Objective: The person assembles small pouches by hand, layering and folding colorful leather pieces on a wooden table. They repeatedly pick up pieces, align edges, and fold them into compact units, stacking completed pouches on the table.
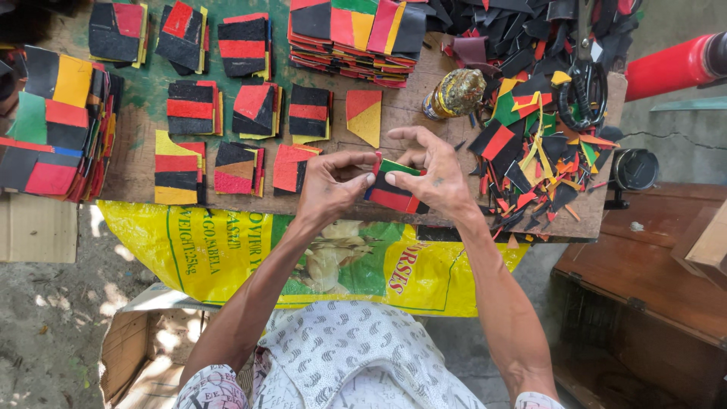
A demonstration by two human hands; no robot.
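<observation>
Both hands meet over the near edge of the wooden board [424, 91], pinched together on one small patchwork piece [392, 189] of black, red and green. The left hand [329, 185] grips its left edge with thumb and fingers; the right hand [435, 178] clamps the right side, fingers arched above it.

Draped under the board, hanging toward the person, is a yellow sack [227, 257] with a green panel, red lettering and a pale animal picture. Beyond the held piece stands a small jar [454, 95] with a mottled gold wrap. Left of the piece, little stacks of squares [242, 102] in black, red and yellow lie in rows; a taller pile [53, 125] sits at the board's far left. Right of the jar, loose offcuts [538, 151] heap up, with black-handled scissors [583, 83] on top. A red roll [670, 64] juts in past the scissors.

Below the board, bare dirt ground and a cardboard box [144, 348] show on the left, and a brown wooden chest [644, 288] on the right.
</observation>
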